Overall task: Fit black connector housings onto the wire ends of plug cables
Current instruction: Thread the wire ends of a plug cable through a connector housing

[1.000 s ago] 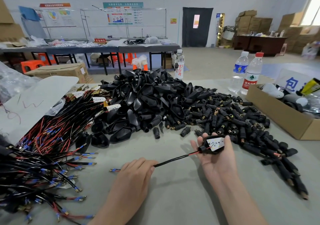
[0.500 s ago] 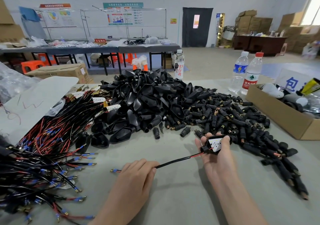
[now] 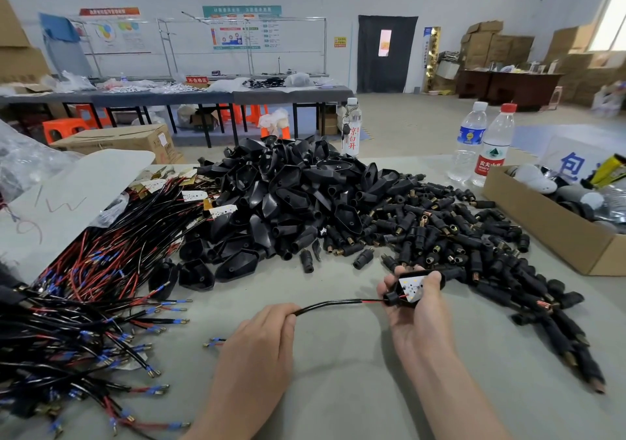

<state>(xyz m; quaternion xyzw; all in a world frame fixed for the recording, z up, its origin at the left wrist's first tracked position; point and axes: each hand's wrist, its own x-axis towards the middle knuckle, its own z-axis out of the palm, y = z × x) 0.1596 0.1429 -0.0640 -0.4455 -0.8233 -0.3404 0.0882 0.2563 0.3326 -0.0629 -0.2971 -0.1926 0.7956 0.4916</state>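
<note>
My right hand (image 3: pixel 418 307) grips a black connector housing (image 3: pixel 413 287) with a white perforated plate showing inside it. A black cable (image 3: pixel 333 304) with a short red wire end enters the housing's round neck. My left hand (image 3: pixel 261 344) pinches this cable at its near end; the cable's blue-sleeved terminals (image 3: pixel 213 342) poke out to the left of the hand. A big heap of black housings (image 3: pixel 288 195) lies behind, and a spread of small black plugs (image 3: pixel 450 233) lies to the right.
A pile of black and red cables (image 3: pixel 88 290) covers the table's left side. An open cardboard box (image 3: pixel 555 226) stands at the right edge. Two water bottles (image 3: pixel 481 145) and a third bottle (image 3: pixel 352 128) stand behind the heaps. A grey sheet (image 3: pixel 67 195) lies far left.
My right hand has curled tighter round the housing. The cable now bows upward between my hands, and the terminals have shifted a little to the right.
</note>
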